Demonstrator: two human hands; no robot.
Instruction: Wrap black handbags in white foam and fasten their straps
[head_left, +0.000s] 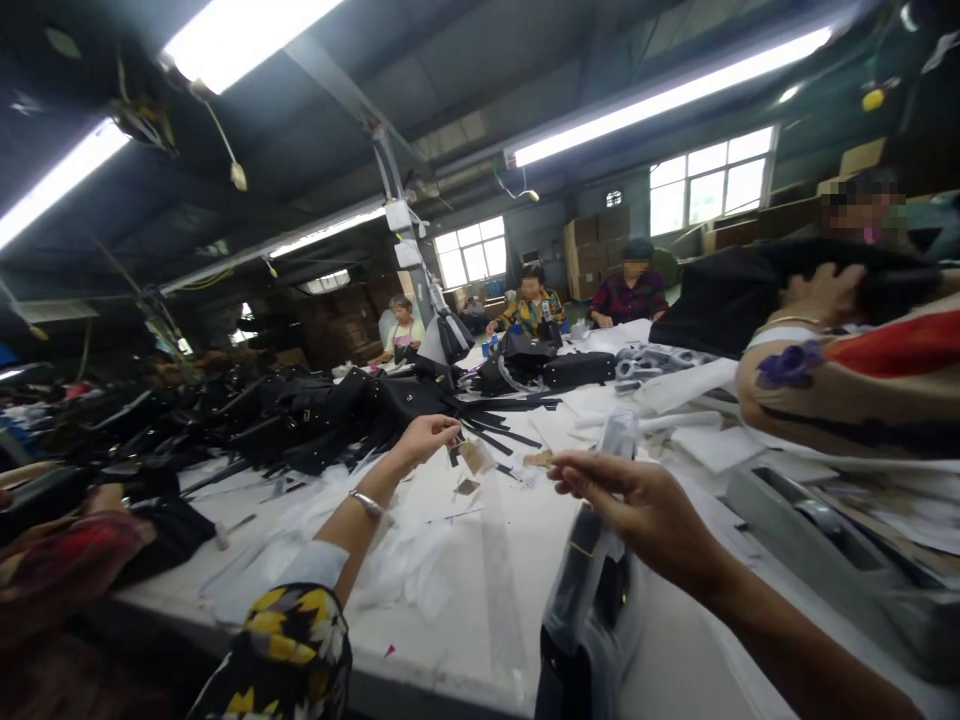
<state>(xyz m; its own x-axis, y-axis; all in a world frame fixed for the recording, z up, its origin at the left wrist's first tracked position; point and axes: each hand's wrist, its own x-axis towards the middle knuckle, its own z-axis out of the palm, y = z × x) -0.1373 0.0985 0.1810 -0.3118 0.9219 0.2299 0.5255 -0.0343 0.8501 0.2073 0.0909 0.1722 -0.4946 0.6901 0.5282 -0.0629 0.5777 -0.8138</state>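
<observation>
My left hand (429,438) is closed in a pinch above the white table (502,560). A brown tag-like piece (472,457) shows just beyond its fingertips; whatever thin thing the fingers hold is too small to make out. My right hand (634,500) pinches a small tan tag (538,458) between thumb and fingers. Below the right hand, a black bag (574,600) in clear plastic wrap stands at the table's near edge. A small greyish square (466,487) lies on the table between the hands.
Black bags (300,415) are heaped at the left, with black straps (502,425) beside them. Thin white plastic sheets (405,560) lie near my left arm. A grey tape dispenser (817,540) stands right. Co-workers sit across the table; one at the right handles black material (720,295).
</observation>
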